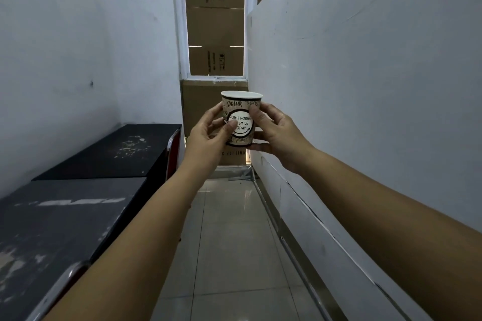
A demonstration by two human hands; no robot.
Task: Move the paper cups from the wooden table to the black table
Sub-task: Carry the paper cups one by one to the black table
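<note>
Along the lower left of the frame runs a black table (65, 221), its dark top scuffed with pale patches; a second black table (114, 154) stands just beyond it at centre left, against the white wall (78, 47). Both tops show no cup on them.

At the centre of the frame the left hand (206, 135) holds the paper cup (241, 118) by its left side, thumb curled across the printed front and fingers behind. The cup stands upright, mouth up, carried in the air over the tiled floor (229, 242), well apart from either table. The right hand (276, 133) grips the cup's right side, thumb on the front, fingers wrapped under the base. So the cup sits between the two palms, its rim clear above both.

This looks like the carrying step, the wooden table being out of view. Next the cup likely has to swing left and down onto a black top, kept level, with the fingers beneath it slipped clear before it rests.
</note>
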